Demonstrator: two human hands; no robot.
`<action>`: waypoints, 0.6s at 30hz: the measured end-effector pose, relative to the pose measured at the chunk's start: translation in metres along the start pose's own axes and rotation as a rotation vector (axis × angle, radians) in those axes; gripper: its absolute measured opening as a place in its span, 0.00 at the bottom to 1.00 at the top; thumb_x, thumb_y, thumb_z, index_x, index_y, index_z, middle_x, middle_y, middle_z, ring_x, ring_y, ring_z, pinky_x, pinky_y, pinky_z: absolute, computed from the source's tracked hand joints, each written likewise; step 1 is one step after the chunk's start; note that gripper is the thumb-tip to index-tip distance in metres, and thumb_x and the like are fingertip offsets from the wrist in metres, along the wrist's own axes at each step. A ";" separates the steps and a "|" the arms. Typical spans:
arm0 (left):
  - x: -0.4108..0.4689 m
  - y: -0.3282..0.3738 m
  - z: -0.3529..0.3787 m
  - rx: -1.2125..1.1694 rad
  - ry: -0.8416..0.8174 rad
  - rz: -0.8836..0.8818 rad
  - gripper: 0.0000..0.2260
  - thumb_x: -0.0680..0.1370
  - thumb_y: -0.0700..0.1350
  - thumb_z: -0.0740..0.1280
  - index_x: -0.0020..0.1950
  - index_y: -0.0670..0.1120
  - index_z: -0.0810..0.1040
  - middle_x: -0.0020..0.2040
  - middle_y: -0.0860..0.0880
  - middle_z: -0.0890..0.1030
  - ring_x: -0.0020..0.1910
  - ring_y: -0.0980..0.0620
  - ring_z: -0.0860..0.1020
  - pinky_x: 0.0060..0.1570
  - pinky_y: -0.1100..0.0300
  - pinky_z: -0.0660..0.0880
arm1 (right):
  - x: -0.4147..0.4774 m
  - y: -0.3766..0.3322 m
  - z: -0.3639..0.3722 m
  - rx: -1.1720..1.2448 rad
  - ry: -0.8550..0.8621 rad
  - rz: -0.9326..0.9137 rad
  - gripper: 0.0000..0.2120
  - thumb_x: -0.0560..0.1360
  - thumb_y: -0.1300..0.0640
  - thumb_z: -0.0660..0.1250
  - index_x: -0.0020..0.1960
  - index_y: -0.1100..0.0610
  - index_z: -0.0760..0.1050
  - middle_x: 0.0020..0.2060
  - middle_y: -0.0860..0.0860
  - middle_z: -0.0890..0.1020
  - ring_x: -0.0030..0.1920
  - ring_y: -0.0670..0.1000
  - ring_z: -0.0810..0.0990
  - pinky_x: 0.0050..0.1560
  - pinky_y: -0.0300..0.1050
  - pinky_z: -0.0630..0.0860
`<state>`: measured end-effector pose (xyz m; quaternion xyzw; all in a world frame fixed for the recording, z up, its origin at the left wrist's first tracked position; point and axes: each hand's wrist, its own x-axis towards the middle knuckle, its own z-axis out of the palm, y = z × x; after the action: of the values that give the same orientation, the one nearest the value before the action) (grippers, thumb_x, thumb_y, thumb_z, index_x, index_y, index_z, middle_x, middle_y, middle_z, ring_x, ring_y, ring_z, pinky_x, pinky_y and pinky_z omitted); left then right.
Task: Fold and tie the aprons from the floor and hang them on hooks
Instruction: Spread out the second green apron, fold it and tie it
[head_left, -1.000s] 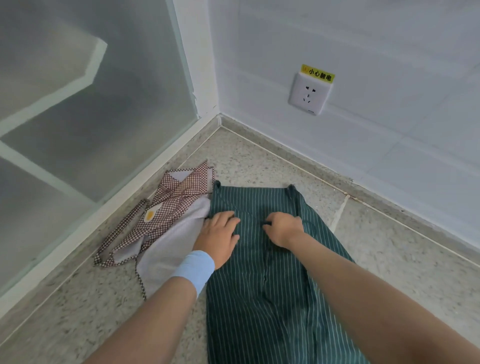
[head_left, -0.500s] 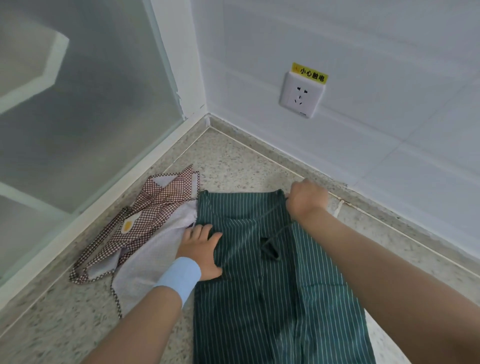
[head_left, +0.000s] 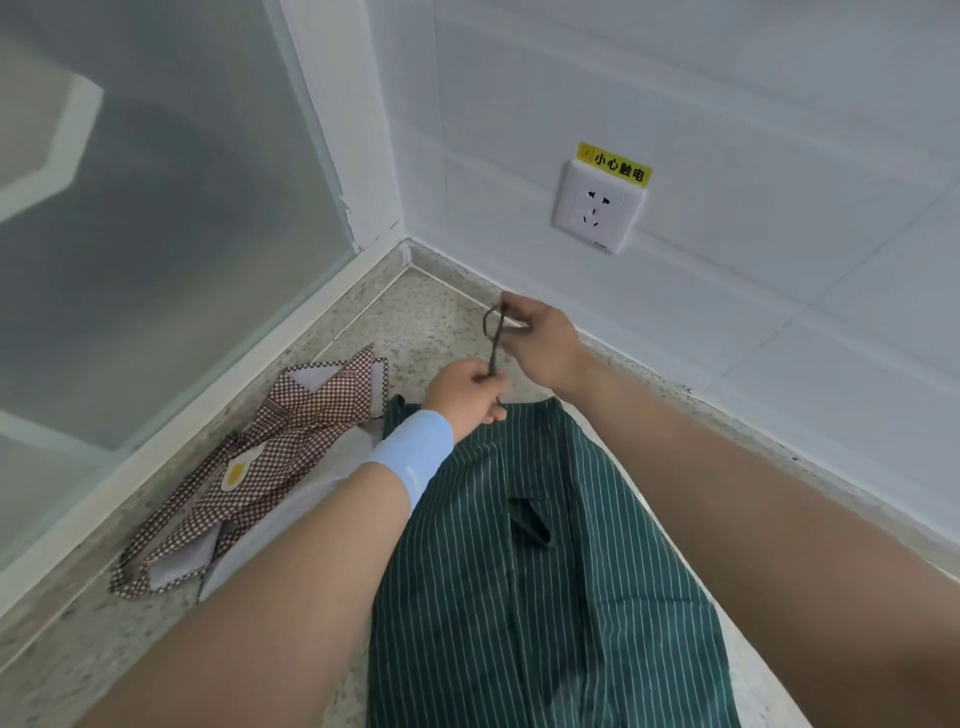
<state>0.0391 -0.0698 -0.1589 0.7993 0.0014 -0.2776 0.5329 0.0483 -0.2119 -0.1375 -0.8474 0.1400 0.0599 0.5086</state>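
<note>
Green striped apron (head_left: 530, 571), folded lengthwise on the speckled floor (head_left: 426, 322) in a corner, its dark tie strap (head_left: 494, 343) raised and pinched by both hands, left hand (head_left: 467, 395) low, right hand (head_left: 545, 348) at the loop; brown checked apron (head_left: 260, 467) crumpled just left.

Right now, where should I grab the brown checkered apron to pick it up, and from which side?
Probably pinch the folded top corner of the checkered apron, coming from above on the striped apron side. The glass wall crowds its other side, and that corner lies clear of both arms.
</note>
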 end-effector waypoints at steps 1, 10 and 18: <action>0.002 0.000 -0.005 -0.078 0.047 -0.033 0.07 0.79 0.44 0.66 0.52 0.42 0.79 0.45 0.45 0.84 0.29 0.53 0.79 0.31 0.62 0.75 | -0.003 0.001 0.001 -0.014 -0.057 -0.023 0.38 0.76 0.68 0.64 0.79 0.44 0.57 0.74 0.49 0.69 0.65 0.51 0.78 0.53 0.41 0.78; 0.003 -0.001 -0.033 -0.379 -0.128 -0.078 0.13 0.80 0.36 0.65 0.62 0.48 0.76 0.55 0.47 0.83 0.39 0.51 0.82 0.44 0.57 0.79 | -0.059 0.048 0.061 0.033 -0.293 0.264 0.11 0.74 0.51 0.64 0.42 0.57 0.78 0.35 0.49 0.82 0.36 0.54 0.80 0.46 0.51 0.78; -0.012 -0.075 -0.037 0.579 0.368 0.246 0.10 0.79 0.34 0.61 0.54 0.46 0.77 0.64 0.48 0.74 0.70 0.45 0.68 0.69 0.54 0.67 | -0.067 0.100 0.053 -0.319 -0.029 0.429 0.03 0.78 0.59 0.64 0.51 0.55 0.72 0.48 0.53 0.80 0.45 0.53 0.78 0.41 0.44 0.74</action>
<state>0.0232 -0.0025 -0.2073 0.9479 -0.0777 -0.0517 0.3046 -0.0433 -0.1980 -0.2309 -0.8668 0.2981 0.1997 0.3461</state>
